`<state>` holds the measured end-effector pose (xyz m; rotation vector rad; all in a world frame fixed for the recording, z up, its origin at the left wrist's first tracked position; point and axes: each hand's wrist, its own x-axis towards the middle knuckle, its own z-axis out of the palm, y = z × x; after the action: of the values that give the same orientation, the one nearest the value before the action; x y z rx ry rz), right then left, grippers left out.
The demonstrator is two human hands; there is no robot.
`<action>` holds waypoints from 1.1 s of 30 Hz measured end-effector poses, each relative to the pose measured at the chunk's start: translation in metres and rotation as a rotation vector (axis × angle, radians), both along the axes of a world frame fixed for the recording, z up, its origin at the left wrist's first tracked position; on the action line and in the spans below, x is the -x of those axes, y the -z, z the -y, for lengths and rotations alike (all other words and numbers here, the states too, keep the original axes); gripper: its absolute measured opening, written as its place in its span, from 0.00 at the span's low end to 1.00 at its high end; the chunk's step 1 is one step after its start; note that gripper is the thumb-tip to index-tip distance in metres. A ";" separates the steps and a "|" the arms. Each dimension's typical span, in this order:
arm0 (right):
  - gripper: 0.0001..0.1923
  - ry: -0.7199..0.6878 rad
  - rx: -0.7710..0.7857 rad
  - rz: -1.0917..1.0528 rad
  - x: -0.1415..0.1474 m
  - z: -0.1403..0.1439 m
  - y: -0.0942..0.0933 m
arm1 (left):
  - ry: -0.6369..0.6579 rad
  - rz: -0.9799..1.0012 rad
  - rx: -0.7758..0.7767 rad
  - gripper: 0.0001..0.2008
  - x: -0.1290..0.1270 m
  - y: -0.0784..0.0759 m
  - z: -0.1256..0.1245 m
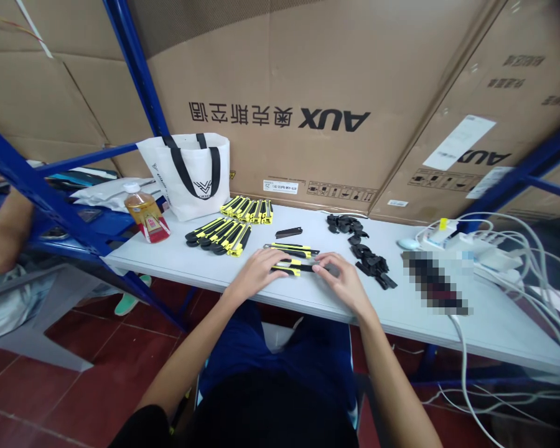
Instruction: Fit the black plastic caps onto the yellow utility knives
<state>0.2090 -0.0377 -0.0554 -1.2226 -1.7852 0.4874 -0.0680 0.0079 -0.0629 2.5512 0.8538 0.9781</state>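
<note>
My left hand [257, 272] is closed around the yellow-and-black body of a utility knife [293, 270], held just above the table's front part. From its right end sticks out a dark flat strip [307, 267], pinched by the fingertips of my right hand [340, 280]. Just behind lies a second yellow-and-black knife [298, 251], close to both hands. Farther back rest a few dark flat strips [289, 233]. Two groups of knives, a nearer one [220, 236] and a farther one [249, 210], lie side by side in rows to the left.
Small black plastic parts [345, 224] and longer black pieces [373, 266] are heaped on the right. A drink bottle [145, 211] and white tote bag [186, 174] stand left. Power strips with cables [485, 246] crowd the right end. Another person's arm [7, 230] shows far left.
</note>
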 end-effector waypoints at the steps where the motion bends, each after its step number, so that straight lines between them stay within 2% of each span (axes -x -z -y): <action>1: 0.14 -0.030 -0.003 0.030 0.001 0.000 0.001 | 0.025 -0.021 0.001 0.19 -0.001 -0.001 0.002; 4: 0.13 -0.101 -0.006 0.104 0.006 0.000 0.003 | 0.078 -0.066 0.017 0.19 -0.005 -0.005 0.006; 7: 0.12 -0.111 -0.012 0.145 0.008 0.000 0.005 | 0.079 -0.093 0.058 0.20 -0.007 -0.006 0.008; 14: 0.18 0.201 -0.089 0.148 0.001 -0.005 0.011 | 0.046 -0.114 0.072 0.16 -0.005 -0.004 0.007; 19: 0.19 0.268 -0.097 0.215 -0.001 -0.007 0.013 | 0.046 -0.140 0.067 0.12 -0.010 -0.001 0.003; 24: 0.17 0.347 -0.119 0.179 -0.002 -0.006 0.013 | 0.011 -0.170 0.026 0.13 -0.029 -0.001 -0.007; 27: 0.16 0.344 -0.117 0.171 -0.002 -0.006 0.013 | -0.004 -0.144 -0.021 0.12 -0.035 -0.002 -0.010; 30: 0.16 0.338 -0.114 0.180 -0.002 -0.006 0.013 | -0.007 -0.084 -0.021 0.14 -0.024 -0.003 -0.008; 33: 0.15 0.343 -0.078 0.181 -0.002 -0.006 0.013 | -0.052 -0.064 0.017 0.19 -0.001 -0.001 -0.008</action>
<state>0.2106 -0.0316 -0.0681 -1.5186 -1.6759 0.1112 -0.0665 0.0156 -0.0623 2.5707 0.9455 0.9047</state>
